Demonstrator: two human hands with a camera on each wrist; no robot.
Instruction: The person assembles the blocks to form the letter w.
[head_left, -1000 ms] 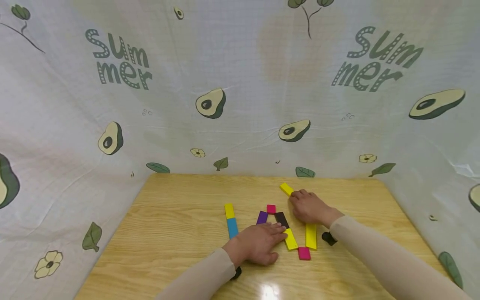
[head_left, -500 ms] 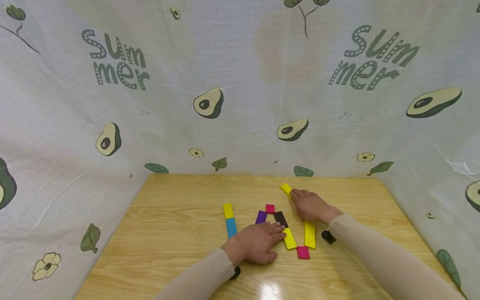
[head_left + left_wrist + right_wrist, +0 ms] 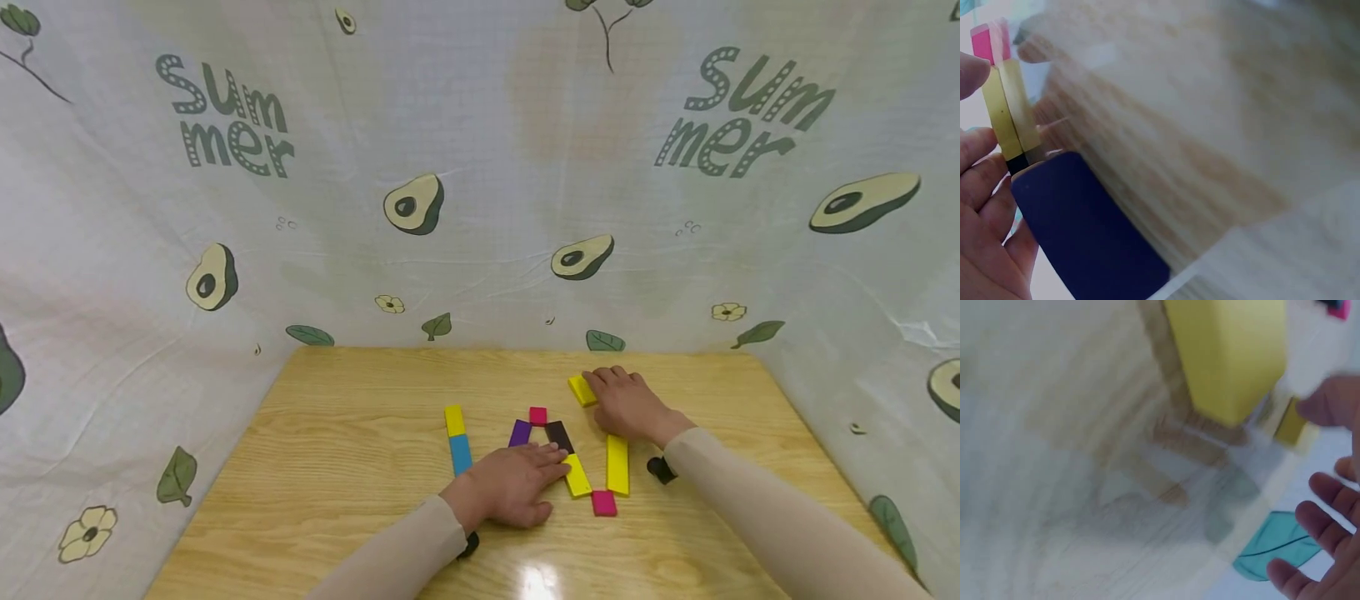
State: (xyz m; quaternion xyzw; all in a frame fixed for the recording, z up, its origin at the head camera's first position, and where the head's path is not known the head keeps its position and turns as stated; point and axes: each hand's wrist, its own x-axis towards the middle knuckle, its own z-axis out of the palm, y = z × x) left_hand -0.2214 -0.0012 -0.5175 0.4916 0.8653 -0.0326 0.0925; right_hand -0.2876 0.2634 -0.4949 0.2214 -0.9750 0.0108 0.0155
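My left hand (image 3: 513,486) lies palm down with fingers straight over the row of flat blocks, resting against a yellow block (image 3: 577,477). A purple block (image 3: 520,433) and a black block (image 3: 559,437) show beyond its fingers; a red square (image 3: 537,416) bridges their far ends. Farther back, my right hand (image 3: 630,406) holds a yellow block (image 3: 582,390) by its right end, thumb on the near side. In the right wrist view the thumb meets that yellow block (image 3: 1291,423), while the other fingers spread loosely. Part of the block is hidden by the hand.
A long yellow block (image 3: 618,465) stands nearest below my right hand, beside a red square (image 3: 604,503). To the left, a yellow block (image 3: 454,420) joins a blue block (image 3: 461,455) partly hidden by my left hand. A patterned cloth (image 3: 480,283) rises behind the table.
My right hand has shifted slightly right and back, and the far yellow block has moved right and turned a little. My left hand stays on the blocks.
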